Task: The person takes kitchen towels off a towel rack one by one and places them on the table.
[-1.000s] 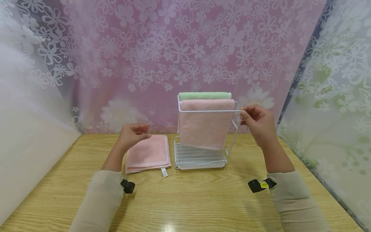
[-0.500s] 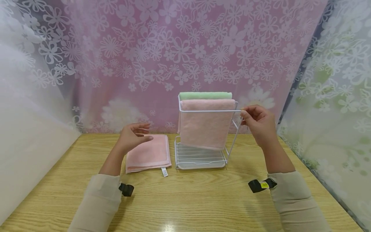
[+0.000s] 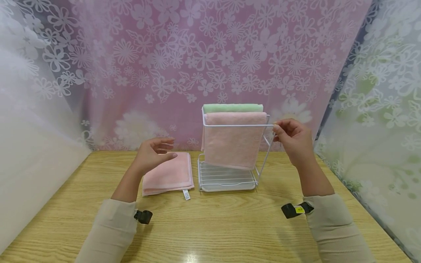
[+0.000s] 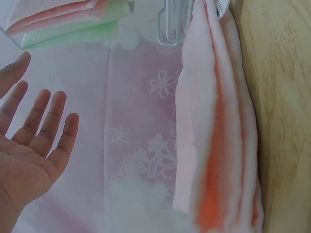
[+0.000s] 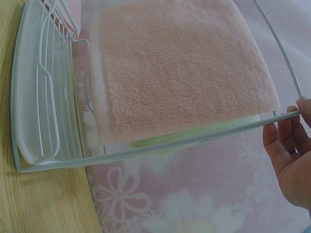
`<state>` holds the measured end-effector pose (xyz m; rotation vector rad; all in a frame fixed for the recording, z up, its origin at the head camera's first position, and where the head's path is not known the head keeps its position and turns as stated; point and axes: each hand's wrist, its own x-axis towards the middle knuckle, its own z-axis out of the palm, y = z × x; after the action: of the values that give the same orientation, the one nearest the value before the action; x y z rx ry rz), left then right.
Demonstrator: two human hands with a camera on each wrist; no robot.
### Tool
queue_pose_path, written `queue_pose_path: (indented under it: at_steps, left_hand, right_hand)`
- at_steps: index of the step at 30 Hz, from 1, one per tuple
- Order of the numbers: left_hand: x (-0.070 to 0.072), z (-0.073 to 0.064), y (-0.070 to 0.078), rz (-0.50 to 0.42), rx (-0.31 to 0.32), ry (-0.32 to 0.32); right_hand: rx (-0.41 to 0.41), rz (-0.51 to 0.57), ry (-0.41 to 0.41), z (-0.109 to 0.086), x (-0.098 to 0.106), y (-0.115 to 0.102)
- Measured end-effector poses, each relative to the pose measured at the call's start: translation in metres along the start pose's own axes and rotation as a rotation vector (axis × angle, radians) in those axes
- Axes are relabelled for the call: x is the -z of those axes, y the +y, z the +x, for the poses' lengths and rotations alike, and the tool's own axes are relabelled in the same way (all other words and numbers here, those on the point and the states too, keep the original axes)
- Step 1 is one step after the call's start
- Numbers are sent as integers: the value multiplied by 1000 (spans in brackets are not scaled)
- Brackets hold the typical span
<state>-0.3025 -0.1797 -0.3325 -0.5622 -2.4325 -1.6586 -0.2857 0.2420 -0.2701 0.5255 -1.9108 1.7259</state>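
At the top right corner of the white wire rack (image 3: 238,126), the right hand (image 3: 294,140) pinches the frame between thumb and fingers.
Raised clear of the folded pink towel (image 3: 171,173), the left hand (image 3: 152,155) is loosely spread, thumb well apart from fingers; that towel lies on the tabletop (image 3: 223,226) just left of the rack, where a hanging pink towel (image 3: 231,146) fronts a green towel (image 3: 233,108).

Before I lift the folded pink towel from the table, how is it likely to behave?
The folded pink towel will probably droop, since it looks soft. It may unfold, as its layers gape at one edge. Rolling seems unlikely, because it lies flat on the table.
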Motion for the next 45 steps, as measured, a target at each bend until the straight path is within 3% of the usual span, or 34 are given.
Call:
queue_pose_path:
  at_steps: [8,25,32,39,45]
  left_hand:
    - [-2,-2,11,4,-46,-22]
    - [-17,-2,33,-55,-231,-12]
    - [-21,-2,41,-33,-228,-8]
    - [-23,0,49,-8,-299,-6]
    - [-25,3,59,20,-321,-7]
  right_hand:
    - [-3,-20,2,0,0,-1]
    - [27,-27,-7,-1,0,1]
    - [24,3,-4,0,-1,2]
    - [23,-12,-2,0,0,1]
    - [20,-18,-1,-1,-1,1]
